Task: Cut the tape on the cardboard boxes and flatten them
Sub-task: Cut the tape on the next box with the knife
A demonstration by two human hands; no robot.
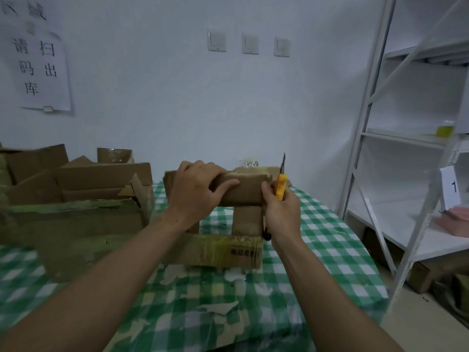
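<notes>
Head view: left hand (200, 189) grips cardboard box (243, 191); right hand (281, 212) grasps yellow knife (280, 185), blade up.

The box (243, 191) stands on the table (317, 250) straight before me, near its middle. My left hand (198, 189) grips the box's top left part. My right hand (281, 209) is at the box's right end and holds the knife (280, 185), blade pointing up beside the upper right corner. Left of the box, on the same table, sits a pile of opened boxes (76, 189). Behind the box, at the table's far edge, lies more cardboard (269, 170). On the wall behind are three switches (250, 43) above the box and a paper sign (42, 69) far left. A shelf rack (375, 128) stands on the floor right of the table, with a carton (418, 278) under its lowest shelf.
</notes>
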